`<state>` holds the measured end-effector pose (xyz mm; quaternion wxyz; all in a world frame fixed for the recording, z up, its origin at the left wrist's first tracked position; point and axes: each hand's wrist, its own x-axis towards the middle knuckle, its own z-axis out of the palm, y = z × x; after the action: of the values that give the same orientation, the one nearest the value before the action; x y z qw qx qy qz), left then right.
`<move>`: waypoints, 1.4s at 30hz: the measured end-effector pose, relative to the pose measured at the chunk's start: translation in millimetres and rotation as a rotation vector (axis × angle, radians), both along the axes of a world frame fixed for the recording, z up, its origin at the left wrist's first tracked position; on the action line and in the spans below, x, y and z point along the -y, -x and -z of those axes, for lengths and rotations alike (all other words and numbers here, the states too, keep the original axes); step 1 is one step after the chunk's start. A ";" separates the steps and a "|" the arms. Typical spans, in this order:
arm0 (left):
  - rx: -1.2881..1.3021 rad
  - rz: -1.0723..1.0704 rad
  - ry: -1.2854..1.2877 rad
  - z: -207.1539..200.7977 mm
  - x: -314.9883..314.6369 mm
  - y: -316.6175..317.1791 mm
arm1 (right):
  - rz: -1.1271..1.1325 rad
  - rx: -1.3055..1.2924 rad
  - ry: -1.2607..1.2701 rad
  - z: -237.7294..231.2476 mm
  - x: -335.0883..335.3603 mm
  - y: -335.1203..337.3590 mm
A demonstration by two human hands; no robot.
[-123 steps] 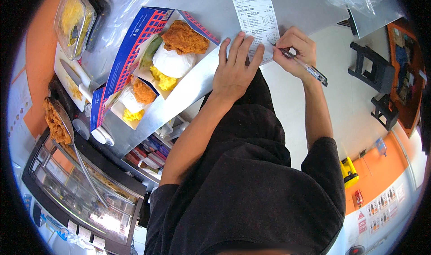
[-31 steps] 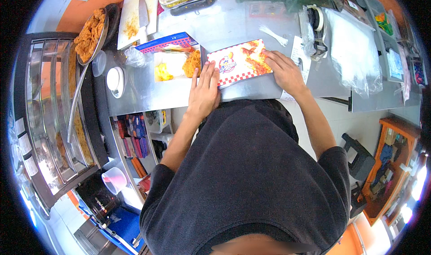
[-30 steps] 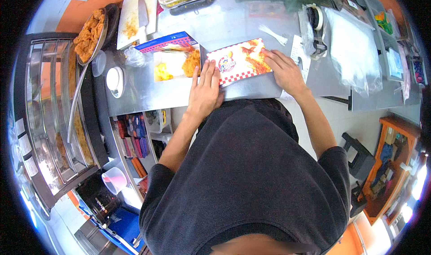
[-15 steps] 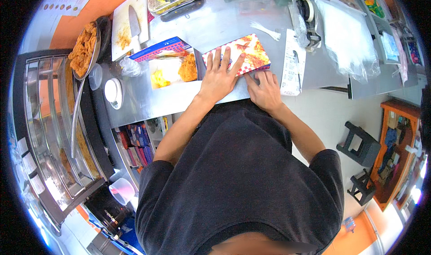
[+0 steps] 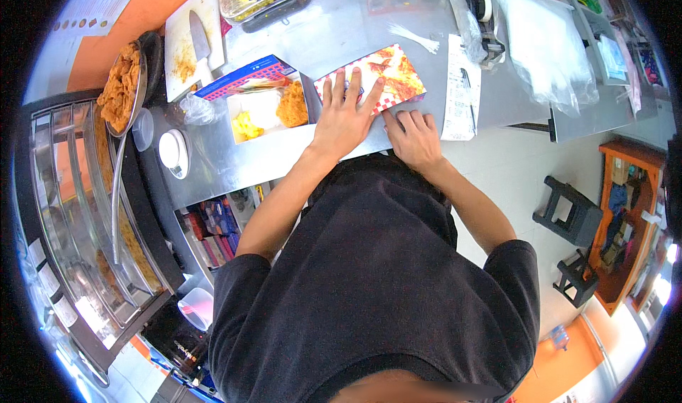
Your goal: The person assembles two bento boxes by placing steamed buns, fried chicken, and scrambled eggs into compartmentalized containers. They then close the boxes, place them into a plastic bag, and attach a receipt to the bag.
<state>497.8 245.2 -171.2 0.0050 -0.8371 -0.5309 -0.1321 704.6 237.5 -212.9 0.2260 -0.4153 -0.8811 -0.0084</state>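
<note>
A closed cardboard food box (image 5: pixel 394 76), printed with food and a red-and-white check border, lies on the steel table. My left hand (image 5: pixel 344 115) rests flat on its lid with the fingers spread. At the box's near edge my right hand (image 5: pixel 414 139) is closed, fingers curled and the index finger and thumb against the front side; the fingertips are partly hidden. To the left is an open food box (image 5: pixel 264 106) with its blue lid raised. In it sit a breaded fried piece (image 5: pixel 291 106) and some yellow food (image 5: pixel 246 127).
A knife (image 5: pixel 199 37) lies on a white cutting board (image 5: pixel 175 48) at the back left. Nearby are a strainer of fried food (image 5: pixel 119 87) and a white-lidded container (image 5: pixel 172 149). White ties (image 5: pixel 414 38), a paper slip with a pen (image 5: pixel 462 94), a tape dispenser (image 5: pixel 490 19) and plastic bags (image 5: pixel 543 44) lie on the right.
The view has shifted slightly. The closed box is turned a little, its right end nearer me. My left hand stays on the lid, and my right hand stays at the near edge.
</note>
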 end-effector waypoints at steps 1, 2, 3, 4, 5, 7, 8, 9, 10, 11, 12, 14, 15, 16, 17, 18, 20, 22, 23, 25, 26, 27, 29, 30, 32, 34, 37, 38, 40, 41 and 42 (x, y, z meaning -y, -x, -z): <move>-0.011 -0.008 0.001 -0.1 0.5 0.0 | 0.001 0.011 -0.001 0.4 -0.2 0.7; -0.022 -0.018 0.004 0.0 1.4 -0.2 | 0.001 0.004 -0.019 0.9 -0.7 1.7; -0.015 -0.019 0.003 0.0 1.9 -0.3 | -0.004 0.021 0.010 1.3 -1.4 2.8; -0.009 -0.018 0.002 -0.1 2.0 -0.2 | -0.007 0.017 0.021 1.8 -2.4 4.2; -0.004 -0.017 -0.002 -0.2 1.9 -0.2 | -0.010 0.021 0.045 2.0 -3.4 5.2; -0.016 -0.004 0.006 -0.3 1.0 0.0 | -0.012 0.008 0.024 2.1 -5.0 6.3; -0.022 0.002 0.010 -0.3 0.4 -0.1 | -0.013 0.010 0.033 2.0 -5.7 6.1; -0.009 -0.003 0.018 -0.2 -0.1 -0.1 | -0.025 0.005 0.019 1.9 -6.9 5.7; 0.004 -0.008 0.027 0.1 -0.2 -0.4 | -0.036 0.005 0.017 1.7 -7.9 4.6; 0.017 -0.014 0.036 0.5 0.1 -0.6 | -0.053 0.009 0.022 1.7 -9.2 3.7; -0.020 -0.010 0.025 1.2 0.8 -0.8 | -0.057 -0.008 0.017 1.8 -10.6 2.7; -0.094 -0.001 0.001 2.9 2.1 -1.1 | -0.075 -0.034 0.017 2.1 -12.6 2.3; -0.126 -0.002 0.013 3.7 2.5 -1.2 | -0.077 -0.039 0.013 1.8 -12.8 2.5; -0.158 -0.004 0.024 4.3 2.8 -1.4 | -0.079 -0.043 0.009 0.8 -11.6 3.0; -0.189 -0.006 0.034 4.4 2.6 -1.8 | -0.063 -0.043 0.014 -1.1 -9.9 2.7; -0.197 -0.015 0.040 3.8 2.6 -2.5 | -0.098 -0.074 0.050 -4.3 -8.2 1.6; -0.212 -0.027 0.048 0.7 3.8 -5.0 | -0.120 -0.106 0.150 -13.5 -10.0 -5.8; -0.216 -0.028 0.050 -5.3 10.4 -9.3 | 0.008 -0.327 0.240 -27.0 -17.2 -23.6; -0.234 -0.039 0.089 -8.8 16.2 -11.8 | 0.032 -0.468 0.229 -34.7 -22.5 -35.8; -0.153 -0.033 0.177 -16.3 37.8 -16.2 | 0.299 -0.630 -0.046 -47.3 -61.1 -70.1; -0.151 -0.031 0.238 -18.9 50.2 -17.6 | 0.437 -0.640 -0.179 -51.4 -87.1 -86.0; -0.124 -0.019 0.245 -19.9 61.3 -18.3 | 0.511 -0.571 -0.269 -54.0 -112.4 -100.3; -0.216 0.009 0.235 -16.8 77.1 -16.4 | 0.584 -0.536 -0.076 -52.9 -146.5 -124.3; -0.267 0.023 0.142 -13.7 81.8 -15.0 | 0.569 -0.569 0.164 -51.9 -160.2 -132.9; -0.266 0.039 0.038 -6.5 88.1 -12.0 | 0.599 -0.663 0.541 -50.4 -178.7 -143.3; -0.303 0.025 0.040 -0.6 90.4 -9.4 | 0.662 -0.804 0.796 -52.0 -187.0 -146.6; -0.315 0.023 0.071 2.9 94.7 -9.2 | 0.651 -1.092 0.909 -56.5 -187.1 -141.4; -0.318 0.019 0.088 2.9 96.7 -9.7 | 0.603 -1.189 0.919 -56.4 -184.7 -138.4; -0.308 0.013 0.079 2.9 98.3 -10.8 | 0.532 -1.383 0.874 -51.0 -178.7 -130.3; -0.295 0.013 0.058 2.4 98.1 -11.1 | 0.495 -1.494 0.794 -45.7 -175.3 -126.4; -0.281 0.013 0.054 1.7 96.9 -11.4 | 0.443 -1.603 0.717 -37.9 -171.1 -122.4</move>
<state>509.2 148.3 -172.9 0.0561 -0.8505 -0.5229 0.0008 827.0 408.7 -175.0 0.6220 -0.5022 -0.3093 0.5151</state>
